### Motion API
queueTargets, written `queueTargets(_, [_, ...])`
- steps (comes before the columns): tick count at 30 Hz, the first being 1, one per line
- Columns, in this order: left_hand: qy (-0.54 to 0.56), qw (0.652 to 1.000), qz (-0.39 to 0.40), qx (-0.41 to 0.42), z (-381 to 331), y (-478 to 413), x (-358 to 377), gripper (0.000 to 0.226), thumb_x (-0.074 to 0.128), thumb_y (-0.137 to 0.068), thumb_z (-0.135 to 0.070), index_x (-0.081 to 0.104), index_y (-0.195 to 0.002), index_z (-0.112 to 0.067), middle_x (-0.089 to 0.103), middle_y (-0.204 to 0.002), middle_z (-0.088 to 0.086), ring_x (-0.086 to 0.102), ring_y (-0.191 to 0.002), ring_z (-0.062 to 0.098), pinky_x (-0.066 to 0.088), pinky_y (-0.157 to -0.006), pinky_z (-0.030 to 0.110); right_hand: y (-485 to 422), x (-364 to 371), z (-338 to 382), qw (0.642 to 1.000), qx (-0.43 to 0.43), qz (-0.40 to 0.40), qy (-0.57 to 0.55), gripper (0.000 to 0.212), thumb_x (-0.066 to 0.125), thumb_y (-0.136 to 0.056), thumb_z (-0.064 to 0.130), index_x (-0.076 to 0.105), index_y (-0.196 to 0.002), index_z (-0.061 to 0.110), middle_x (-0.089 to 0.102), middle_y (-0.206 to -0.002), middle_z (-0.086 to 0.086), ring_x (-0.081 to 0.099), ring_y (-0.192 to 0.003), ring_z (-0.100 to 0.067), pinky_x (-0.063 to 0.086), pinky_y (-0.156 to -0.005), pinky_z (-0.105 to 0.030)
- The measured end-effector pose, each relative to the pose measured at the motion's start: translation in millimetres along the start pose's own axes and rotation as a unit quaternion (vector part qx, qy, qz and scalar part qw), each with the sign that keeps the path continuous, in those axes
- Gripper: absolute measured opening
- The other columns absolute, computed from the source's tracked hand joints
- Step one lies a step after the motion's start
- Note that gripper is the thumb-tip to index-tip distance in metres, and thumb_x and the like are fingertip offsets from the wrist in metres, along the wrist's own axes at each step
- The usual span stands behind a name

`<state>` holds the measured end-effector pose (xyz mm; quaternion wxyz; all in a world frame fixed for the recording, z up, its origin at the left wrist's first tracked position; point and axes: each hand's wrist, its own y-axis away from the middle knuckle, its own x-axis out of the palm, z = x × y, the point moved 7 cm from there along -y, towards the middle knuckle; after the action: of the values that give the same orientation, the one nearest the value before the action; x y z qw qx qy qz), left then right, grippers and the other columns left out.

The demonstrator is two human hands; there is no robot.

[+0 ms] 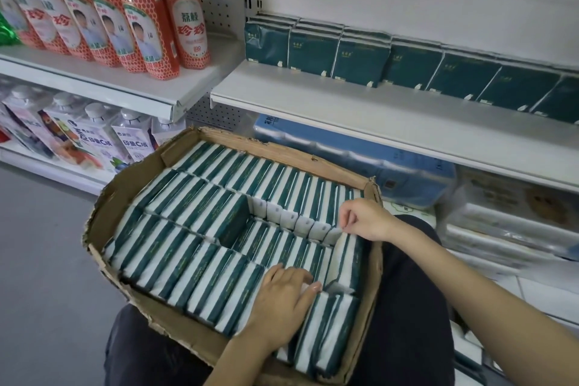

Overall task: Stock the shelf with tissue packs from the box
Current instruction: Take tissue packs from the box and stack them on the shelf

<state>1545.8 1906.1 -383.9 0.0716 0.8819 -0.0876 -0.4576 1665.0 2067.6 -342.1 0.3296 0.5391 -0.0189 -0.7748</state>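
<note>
Soft, light tissue packs [219, 219] stand on edge, packed tight in the box [103, 216] at lower centre.

Your left hand [282, 301] lies flat on the near row, fingers straight. Your right hand [365, 219] curls over a pack end in the middle row; I cannot tell whether it grips. Expect slick film and a body that squashes, so take several at once, squeezed across their broad faces, before lifting to the shelf [344, 103] at upper right.
</note>
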Motion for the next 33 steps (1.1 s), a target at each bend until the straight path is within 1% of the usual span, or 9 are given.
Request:
queueTargets(2, [0.072, 0.997, -0.031, -0.024, 3.1, 3.2, -6.7, 0.05, 0.023, -0.099, -0.056, 0.043, -0.135, -0.028, 0.05, -0.131, -0.013, 0.032, -0.117, -0.004, 0.02, -0.115, 0.026, 0.6, -8.5, 0.0, 0.997, 0.009, -0.016, -0.075, 0.02, 0.066, -0.085, 0.004, 0.057, -0.074, 0.019, 0.066, -0.082, -0.003, 0.065, -0.08, -0.016, 0.053, -0.075, -0.028])
queueTargets(5, [0.174, 0.982, -0.066, -0.026, 0.6, 6.5, -17.6, 0.066, 0.021, -0.09, -0.068, 0.026, -0.147, -0.035, 0.035, -0.146, -0.019, 0.028, -0.128, -0.007, 0.026, -0.113, 0.025, 5.1, -25.0, 2.7, 0.983, 0.032, -0.052, -0.171, 0.019, 0.065, -0.085, 0.001, 0.056, -0.076, 0.015, 0.063, -0.076, -0.004, 0.06, -0.071, -0.011, 0.046, -0.067, -0.021])
queueTargets(9, [0.273, 0.953, -0.127, -0.029, -10.9, 2.8, -35.1, 0.067, 0.017, -0.081, -0.082, -0.002, -0.142, -0.062, 0.001, -0.152, -0.038, 0.001, -0.142, -0.011, 0.012, -0.12, 0.034, 13.9, -43.8, 7.8, 0.926, 0.07, -0.088, -0.361, 0.019, 0.061, -0.086, -0.006, 0.056, -0.077, 0.01, 0.058, -0.074, -0.005, 0.057, -0.07, -0.014, 0.049, -0.063, -0.024])
queueTargets(12, [0.251, 0.943, -0.215, -0.03, -28.4, 2.2, -57.4, 0.068, 0.011, -0.081, -0.082, -0.012, -0.141, -0.06, -0.017, -0.15, -0.038, -0.016, -0.141, -0.009, -0.002, -0.119, 0.032, 19.9, -53.0, 18.3, 0.888, 0.081, -0.098, -0.442, 0.021, 0.06, -0.087, -0.006, 0.055, -0.075, 0.011, 0.056, -0.081, -0.009, 0.058, -0.076, -0.018, 0.053, -0.06, -0.026])
queueTargets(17, [0.298, 0.911, -0.283, -0.026, -51.4, -23.5, -97.6, 0.064, 0.008, -0.083, -0.077, -0.013, -0.141, -0.058, -0.016, -0.152, -0.035, -0.018, -0.139, -0.012, -0.005, -0.12, 0.036, 34.4, -85.5, 29.7, 0.827, 0.044, -0.191, -0.526, 0.006, 0.064, -0.09, 0.008, 0.059, -0.09, 0.012, 0.06, -0.09, -0.006, 0.062, -0.082, -0.018, 0.054, -0.066, -0.026])
queueTargets(20, [0.381, 0.888, -0.257, -0.018, -67.1, -50.4, -117.3, 0.067, 0.014, -0.076, -0.085, -0.007, -0.137, -0.068, -0.012, -0.152, -0.038, -0.009, -0.141, -0.013, 0.001, -0.12, 0.037, 41.9, -105.8, 24.5, 0.751, 0.008, -0.219, -0.623, 0.037, 0.072, -0.081, 0.024, 0.059, -0.112, 0.01, 0.067, -0.104, -0.007, 0.069, -0.089, -0.016, 0.054, -0.069, -0.021])
queueTargets(23, [0.435, 0.869, -0.233, -0.001, -90.9, -78.2, -133.5, 0.062, 0.017, -0.082, -0.083, 0.002, -0.139, -0.063, -0.007, -0.152, -0.037, -0.004, -0.14, -0.013, 0.003, -0.119, 0.032, 42.4, -124.5, 12.0, 0.768, -0.003, -0.241, -0.594, 0.061, 0.076, -0.065, 0.034, 0.059, -0.121, 0.016, 0.067, -0.112, 0.0, 0.066, -0.099, -0.007, 0.05, -0.076, -0.016])
queueTargets(28, [0.456, 0.868, -0.193, 0.034, -135.5, -122.7, -153.1, 0.06, 0.022, -0.082, -0.072, 0.013, -0.14, -0.057, 0.005, -0.157, -0.027, 0.006, -0.144, -0.005, 0.008, -0.117, 0.028, 48.1, -155.2, -17.3, 0.802, -0.036, -0.318, -0.504, 0.054, 0.079, -0.073, 0.005, 0.058, -0.121, 0.021, 0.065, -0.109, 0.011, 0.065, -0.088, 0.004, 0.051, -0.07, -0.012])
queueTargets(33, [0.399, 0.899, -0.17, 0.061, -174.8, -162.8, -162.2, 0.065, 0.021, -0.08, -0.066, 0.016, -0.143, -0.051, 0.002, -0.156, -0.028, 0.009, -0.133, -0.014, 0.008, -0.107, 0.017, 53.6, -196.3, -56.4, 0.838, -0.065, -0.44, -0.315, 0.045, 0.085, -0.068, 0.013, 0.059, -0.101, 0.029, 0.064, -0.1, 0.014, 0.059, -0.089, -0.003, 0.046, -0.076, -0.015])
